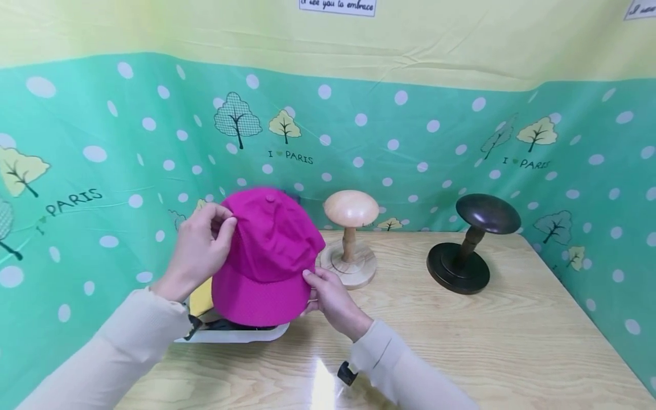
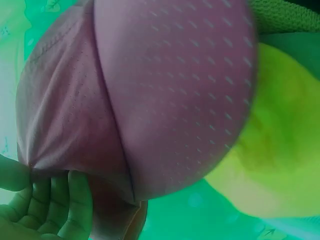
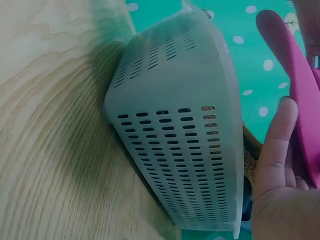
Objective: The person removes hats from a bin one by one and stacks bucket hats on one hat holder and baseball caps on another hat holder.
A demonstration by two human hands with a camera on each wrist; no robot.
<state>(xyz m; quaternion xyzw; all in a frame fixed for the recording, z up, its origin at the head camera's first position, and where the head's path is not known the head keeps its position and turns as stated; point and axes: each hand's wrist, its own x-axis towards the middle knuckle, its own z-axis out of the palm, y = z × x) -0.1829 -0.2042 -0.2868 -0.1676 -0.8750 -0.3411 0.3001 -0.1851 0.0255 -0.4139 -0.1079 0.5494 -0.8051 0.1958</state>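
A magenta baseball cap (image 1: 271,245) hangs above a white slotted basket (image 3: 175,125), its brim turned down toward the person. My left hand (image 1: 202,242) pinches the cap's crown at its left side between thumb and fingers. On the other side, my right hand (image 1: 333,299) grips the edge where brim and crown meet, thumb in front and fingers behind. In the left wrist view the cap's brim (image 2: 180,90) fills the middle, and the left fingers (image 2: 77,205) curl at the crown's edge. Most of the basket's contents are hidden behind the cap.
A pale wooden hat stand (image 1: 351,210) stands right behind the cap, and a dark hat stand (image 1: 487,215) is farther right. Something yellow (image 1: 201,297) shows in the basket. A polka-dot curtain (image 1: 359,142) borders the wooden table (image 1: 410,341) at the back and sides.
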